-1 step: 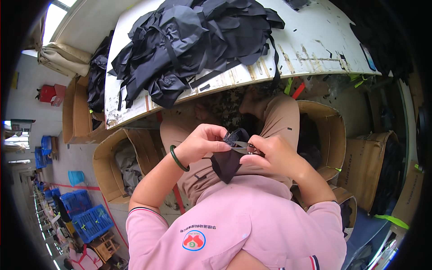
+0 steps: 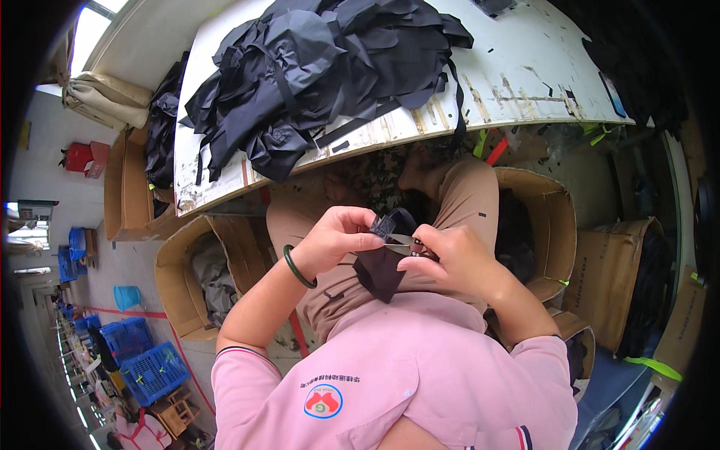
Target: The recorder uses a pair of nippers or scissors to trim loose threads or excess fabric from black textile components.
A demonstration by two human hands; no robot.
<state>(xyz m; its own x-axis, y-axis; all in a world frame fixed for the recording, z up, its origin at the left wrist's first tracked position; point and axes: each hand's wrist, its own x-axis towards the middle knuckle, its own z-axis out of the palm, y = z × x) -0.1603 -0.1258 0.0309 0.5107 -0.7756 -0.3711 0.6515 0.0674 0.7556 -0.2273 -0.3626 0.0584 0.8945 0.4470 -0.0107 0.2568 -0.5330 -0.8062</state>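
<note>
Above my lap, my left hand point(image 2: 341, 238) pinches the edge of a small black fabric piece point(image 2: 381, 274) between thumb and fingers. A dark strap-like loop rises from the fabric beside my fingertips, and its lower corner hangs over my thighs. My right hand point(image 2: 459, 259) is closed around the handles of small scissors point(image 2: 397, 244). Their blades point left and reach the fabric edge close to my left thumb. A dark green bangle point(image 2: 298, 268) circles my left wrist. The right fingers cover most of the scissor handles.
A heap of black fabric pieces point(image 2: 330, 67) lies on the white table point(image 2: 517, 82) ahead. Cardboard boxes with fabric stand left point(image 2: 184, 277) and right point(image 2: 551, 225) of my legs. Blue crates point(image 2: 154, 371) sit on the floor at far left.
The fabric's lower corner has swung slightly right and up. Both hands have shifted only a little and keep their holds.
</note>
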